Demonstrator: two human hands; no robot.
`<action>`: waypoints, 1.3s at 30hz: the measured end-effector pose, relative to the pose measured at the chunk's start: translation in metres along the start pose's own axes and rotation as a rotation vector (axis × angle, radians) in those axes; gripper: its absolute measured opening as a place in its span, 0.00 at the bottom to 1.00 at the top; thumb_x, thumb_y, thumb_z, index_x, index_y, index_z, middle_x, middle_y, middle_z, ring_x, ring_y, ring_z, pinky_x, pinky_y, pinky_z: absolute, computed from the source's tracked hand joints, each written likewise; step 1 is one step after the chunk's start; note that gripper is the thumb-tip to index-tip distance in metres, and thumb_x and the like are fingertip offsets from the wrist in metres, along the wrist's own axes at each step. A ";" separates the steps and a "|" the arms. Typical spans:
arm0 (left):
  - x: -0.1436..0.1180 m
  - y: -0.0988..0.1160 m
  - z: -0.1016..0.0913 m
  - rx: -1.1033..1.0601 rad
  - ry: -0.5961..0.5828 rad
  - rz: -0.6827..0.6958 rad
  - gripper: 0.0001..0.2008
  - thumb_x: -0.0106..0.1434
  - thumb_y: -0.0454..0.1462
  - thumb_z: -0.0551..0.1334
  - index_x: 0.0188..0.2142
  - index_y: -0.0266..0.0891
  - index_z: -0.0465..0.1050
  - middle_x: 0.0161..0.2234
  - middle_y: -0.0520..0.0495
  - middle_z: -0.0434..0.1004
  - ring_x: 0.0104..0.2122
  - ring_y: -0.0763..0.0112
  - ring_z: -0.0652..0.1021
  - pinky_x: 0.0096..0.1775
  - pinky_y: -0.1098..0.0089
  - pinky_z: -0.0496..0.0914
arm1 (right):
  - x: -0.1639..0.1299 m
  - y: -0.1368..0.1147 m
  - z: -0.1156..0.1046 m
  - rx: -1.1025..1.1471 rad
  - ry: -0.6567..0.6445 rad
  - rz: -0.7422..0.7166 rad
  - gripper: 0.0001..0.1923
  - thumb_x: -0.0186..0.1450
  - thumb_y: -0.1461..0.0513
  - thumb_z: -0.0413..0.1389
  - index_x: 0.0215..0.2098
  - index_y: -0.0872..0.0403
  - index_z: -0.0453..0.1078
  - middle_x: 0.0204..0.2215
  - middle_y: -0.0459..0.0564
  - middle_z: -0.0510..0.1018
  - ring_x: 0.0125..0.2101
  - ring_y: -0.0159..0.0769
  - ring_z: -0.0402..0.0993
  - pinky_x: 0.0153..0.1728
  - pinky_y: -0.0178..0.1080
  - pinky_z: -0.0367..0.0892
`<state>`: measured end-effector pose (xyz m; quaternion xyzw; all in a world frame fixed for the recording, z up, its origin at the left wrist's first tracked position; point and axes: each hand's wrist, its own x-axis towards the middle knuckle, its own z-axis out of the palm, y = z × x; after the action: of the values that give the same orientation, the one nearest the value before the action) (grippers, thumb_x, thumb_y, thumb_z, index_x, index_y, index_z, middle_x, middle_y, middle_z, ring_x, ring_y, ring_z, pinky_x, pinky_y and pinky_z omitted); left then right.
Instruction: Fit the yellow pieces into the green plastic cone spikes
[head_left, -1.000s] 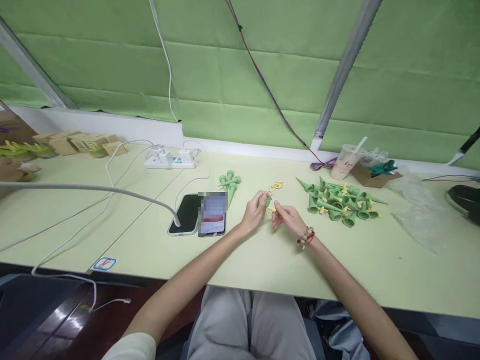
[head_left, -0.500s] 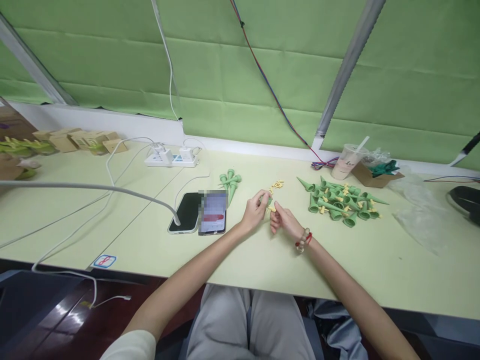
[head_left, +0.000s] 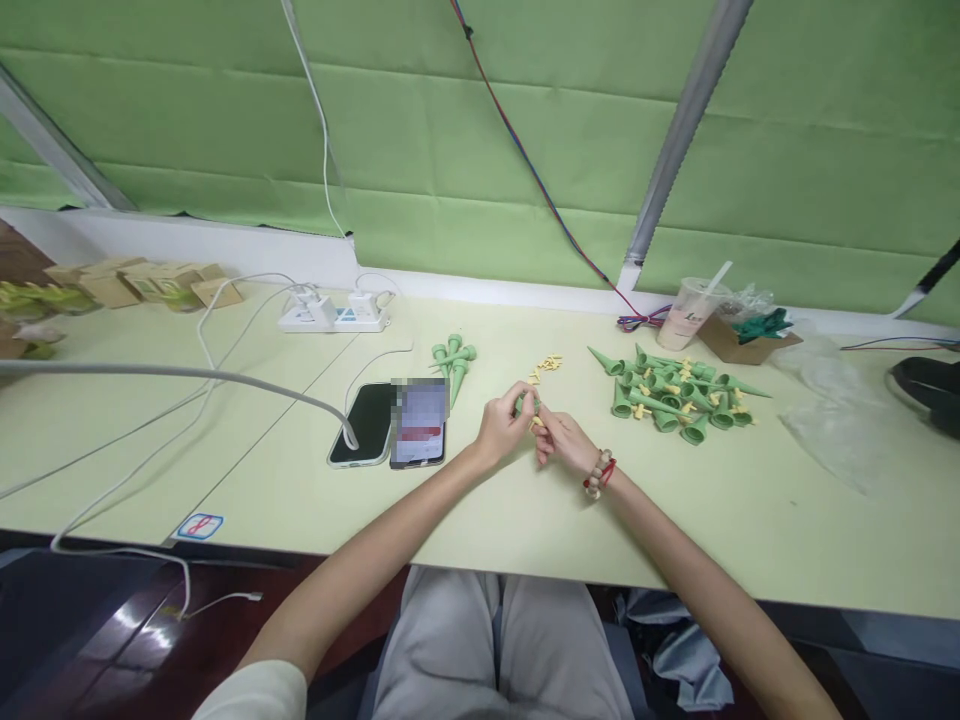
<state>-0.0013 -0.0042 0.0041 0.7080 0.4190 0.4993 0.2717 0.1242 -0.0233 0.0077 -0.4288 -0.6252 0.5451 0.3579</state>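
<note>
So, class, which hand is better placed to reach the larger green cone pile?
Probably the right hand: it's nearer the larger green cone pile, while the left hand, farther away, holds a green piece.

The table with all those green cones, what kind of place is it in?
Probably a workroom or small workshop, though I can't be sure: the long table holds a heap of green cones, a little pile of yellow pieces and a power strip.
</note>
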 end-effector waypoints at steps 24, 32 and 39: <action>0.004 0.002 -0.002 -0.056 0.121 -0.066 0.20 0.64 0.48 0.42 0.33 0.38 0.64 0.21 0.55 0.59 0.17 0.79 0.59 0.22 0.75 0.56 | -0.005 -0.009 0.003 0.023 0.101 -0.060 0.20 0.60 0.45 0.44 0.24 0.51 0.54 0.16 0.38 0.56 0.15 0.27 0.55 0.18 0.32 0.57; 0.002 0.004 -0.001 -0.008 0.114 -0.059 0.18 0.65 0.46 0.42 0.33 0.38 0.64 0.18 0.56 0.59 0.15 0.79 0.58 0.22 0.75 0.55 | -0.007 -0.007 0.000 -0.377 0.168 -0.285 0.15 0.66 0.54 0.40 0.26 0.51 0.58 0.14 0.39 0.59 0.16 0.29 0.59 0.23 0.33 0.58; 0.002 -0.004 -0.007 0.257 0.104 0.148 0.13 0.63 0.39 0.45 0.35 0.39 0.66 0.17 0.56 0.62 0.15 0.79 0.62 0.23 0.76 0.55 | -0.004 0.001 0.012 0.110 0.129 -0.068 0.21 0.59 0.44 0.45 0.23 0.51 0.52 0.16 0.38 0.54 0.14 0.25 0.53 0.11 0.29 0.58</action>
<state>-0.0084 -0.0012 0.0043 0.7393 0.4396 0.4960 0.1193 0.1147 -0.0312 0.0052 -0.4213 -0.5843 0.5372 0.4387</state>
